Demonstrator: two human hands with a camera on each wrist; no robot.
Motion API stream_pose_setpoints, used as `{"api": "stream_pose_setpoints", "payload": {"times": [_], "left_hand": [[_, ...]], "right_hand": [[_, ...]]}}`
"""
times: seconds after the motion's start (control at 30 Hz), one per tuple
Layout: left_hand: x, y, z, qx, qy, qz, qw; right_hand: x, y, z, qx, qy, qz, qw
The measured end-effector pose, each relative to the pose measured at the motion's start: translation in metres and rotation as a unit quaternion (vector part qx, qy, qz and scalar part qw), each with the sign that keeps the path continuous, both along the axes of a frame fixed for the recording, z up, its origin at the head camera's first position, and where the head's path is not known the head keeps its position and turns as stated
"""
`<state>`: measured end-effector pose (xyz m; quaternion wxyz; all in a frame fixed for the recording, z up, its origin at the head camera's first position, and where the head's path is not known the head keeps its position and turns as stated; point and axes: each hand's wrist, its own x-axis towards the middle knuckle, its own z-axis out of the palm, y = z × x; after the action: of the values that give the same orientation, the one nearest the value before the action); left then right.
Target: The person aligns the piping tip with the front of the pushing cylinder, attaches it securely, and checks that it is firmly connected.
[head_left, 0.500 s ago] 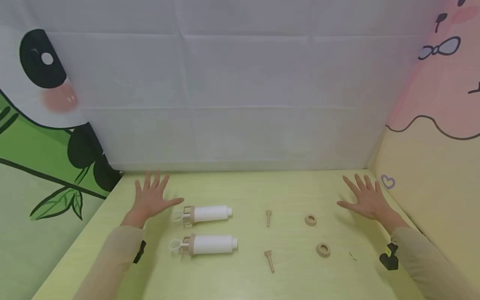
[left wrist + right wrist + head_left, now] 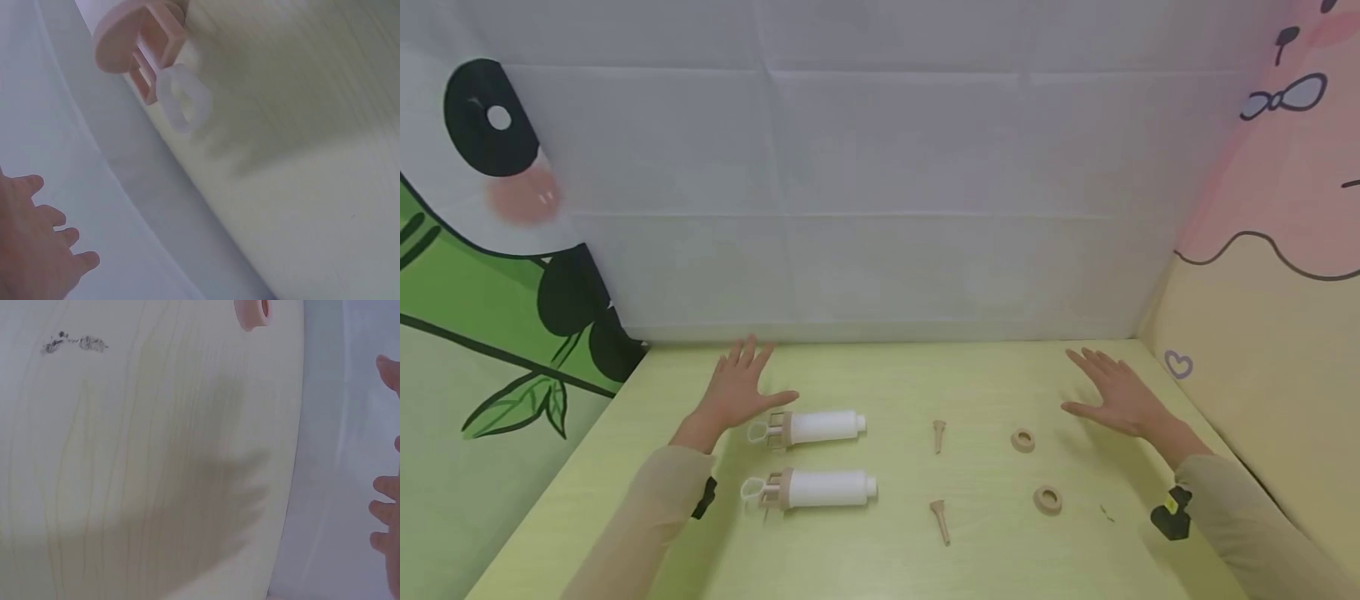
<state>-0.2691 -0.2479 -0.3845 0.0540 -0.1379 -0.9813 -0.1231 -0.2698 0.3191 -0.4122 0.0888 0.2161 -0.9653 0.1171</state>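
Note:
My left hand point(image 2: 741, 392) hovers with straight fingers over the table, just behind and left of the farther white syringe-like cylinder point(image 2: 823, 426). A matching nearer cylinder point(image 2: 827, 489) lies parallel to it. Each has a pinkish-beige collar and frame with a white loop handle at its left end; one such loop point(image 2: 184, 100) shows in the left wrist view. My right hand point(image 2: 1123, 400) is held above the table at the right, fingers extended, holding nothing. Closest to it are two beige rings, a farther one point(image 2: 1022, 440) and a nearer one point(image 2: 1048, 500).
Two small beige funnel-tipped stems, one farther point(image 2: 938, 436) and one nearer point(image 2: 940, 522), lie mid-table between cylinders and rings. A dark mark point(image 2: 1107, 512) is on the tabletop at right. A white sheet point(image 2: 880, 250) hangs at the back, with printed panels at both sides.
My left hand has moved right, closer to the farther cylinder. My right hand has shifted slightly left, its fingers drawn closer together. The objects on the table stay where they were.

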Motion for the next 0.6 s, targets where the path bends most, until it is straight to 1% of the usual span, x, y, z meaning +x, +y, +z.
{"api": "stream_pose_setpoints", "payload": {"times": [0.13,0.27,0.47,0.6], "left_hand": [[-0.002,0.01,0.0,0.027,-0.008,-0.015,0.9995],[-0.004,0.024,0.0,0.059,-0.026,-0.026,0.9976],[-0.004,0.051,0.0,0.103,-0.047,-0.046,0.9925],[-0.004,0.067,0.0,0.119,-0.056,-0.066,0.9891]], "right_hand": [[0.001,-0.007,0.001,-0.015,-0.002,0.008,0.9999],[0.002,-0.014,0.001,-0.034,-0.02,0.009,0.9992],[0.001,-0.024,-0.002,-0.061,-0.025,0.013,0.9977],[0.002,-0.03,-0.001,-0.084,-0.029,0.017,0.9959]]}}
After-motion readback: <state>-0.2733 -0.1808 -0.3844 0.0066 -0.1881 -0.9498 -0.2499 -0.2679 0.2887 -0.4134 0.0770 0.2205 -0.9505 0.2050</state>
